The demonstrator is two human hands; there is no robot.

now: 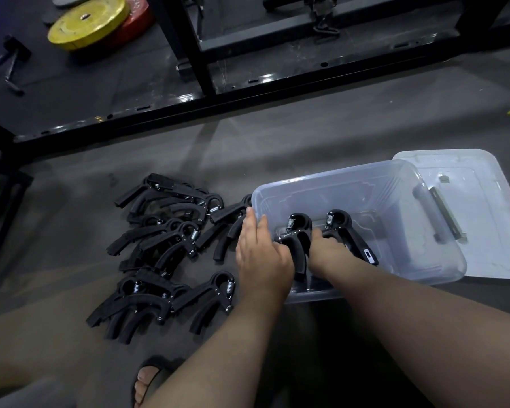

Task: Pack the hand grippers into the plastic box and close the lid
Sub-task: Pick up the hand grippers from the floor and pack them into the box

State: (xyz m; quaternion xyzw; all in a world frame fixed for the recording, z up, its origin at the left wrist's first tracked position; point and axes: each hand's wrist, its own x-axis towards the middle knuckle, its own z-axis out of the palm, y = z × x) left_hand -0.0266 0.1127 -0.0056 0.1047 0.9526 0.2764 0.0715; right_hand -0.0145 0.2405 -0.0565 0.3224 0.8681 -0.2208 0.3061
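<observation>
- The plastic box (374,175) sits open on the floor (248,148), right in front of the person, so both arms reach it without stretching.
- Its lid (495,225) lies flat on the floor at the box's far right. The box's right end seems to overlap it. It is out of the way for loading and near enough to close later.
- The left hand (262,257) lies over the box's near left corner. Its grip is spread, the fingers (251,219) straight across the rim and curled round nothing I can see. I judge it is steadying the light box.
- One hand gripper (297,240) stands inside the box just beside that hand, spring end up and handles down, which would leave room for others beside it.
- The right hand (326,248) is down inside the box between the two packed pieces. Its grip looks closed round a handle of the second hand gripper (340,223), though the fingertips are hidden. It appears to be setting that piece upright next to the first.
- The pile of hand grippers (165,251) lies loose on the floor left of the box, some overlapping, close to the left hand for picking up.
- Judged from this, packing has barely begun: two pieces are in, most are out, and the lid is off.
- Behind, a black rack frame (218,86) and a yellow weight plate (86,23) stand well apart from the work.
</observation>
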